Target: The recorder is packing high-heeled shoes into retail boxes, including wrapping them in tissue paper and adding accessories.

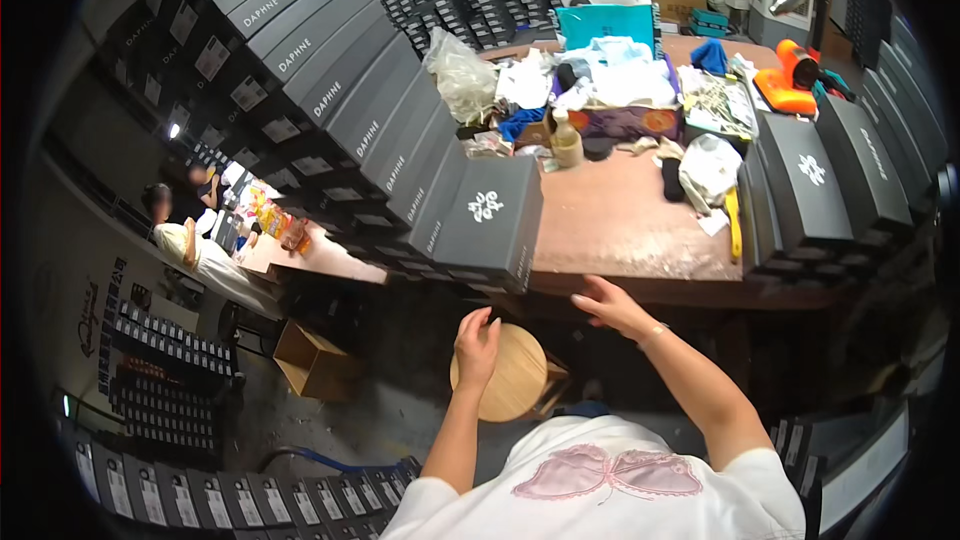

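Head view: a pause between grasps, I judge; any new grip calls for closing fingers.
Left hand [477, 348]: loosely curled, seemingly empty, over the round stool [517, 380]; contact unclear.
Right hand [614, 310]: fingers parted, holding nothing visible, near the table [640, 230] edge.
Grey box [487, 210]: beyond both, at table's left.

Left head-worn fisheye; looks down, facing nearby brown table [630, 225].
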Demonstrator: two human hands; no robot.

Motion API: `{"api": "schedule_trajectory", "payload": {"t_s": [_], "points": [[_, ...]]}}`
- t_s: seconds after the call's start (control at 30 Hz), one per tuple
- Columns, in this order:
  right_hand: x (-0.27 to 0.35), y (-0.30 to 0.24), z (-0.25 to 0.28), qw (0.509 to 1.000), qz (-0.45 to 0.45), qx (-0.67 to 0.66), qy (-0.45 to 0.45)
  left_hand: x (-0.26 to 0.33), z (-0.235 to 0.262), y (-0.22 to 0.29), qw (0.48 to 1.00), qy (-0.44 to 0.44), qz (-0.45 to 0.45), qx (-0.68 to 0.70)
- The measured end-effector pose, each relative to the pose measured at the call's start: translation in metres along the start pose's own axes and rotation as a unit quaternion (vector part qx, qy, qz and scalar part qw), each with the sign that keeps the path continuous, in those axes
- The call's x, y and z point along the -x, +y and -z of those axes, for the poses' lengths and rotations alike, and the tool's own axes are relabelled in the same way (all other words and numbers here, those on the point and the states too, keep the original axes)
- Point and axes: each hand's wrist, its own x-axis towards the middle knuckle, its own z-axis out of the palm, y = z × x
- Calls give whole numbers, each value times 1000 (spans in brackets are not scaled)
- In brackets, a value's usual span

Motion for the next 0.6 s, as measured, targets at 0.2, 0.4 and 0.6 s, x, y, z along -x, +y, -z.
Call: {"api": "schedule_trajectory", "payload": {"t_s": [0.2,0.4,0.6], "points": [[-219,-32,-49,962,53,-21,266,-104,18,-11,994,10,-81,-79],[-167,-12,3,968,-28,-221,118,-148,-9,-67,994,24,94,-51],[-71,52,150,958,-119,-199,167,-145,-171,-28,965,-170,176,90]]}}
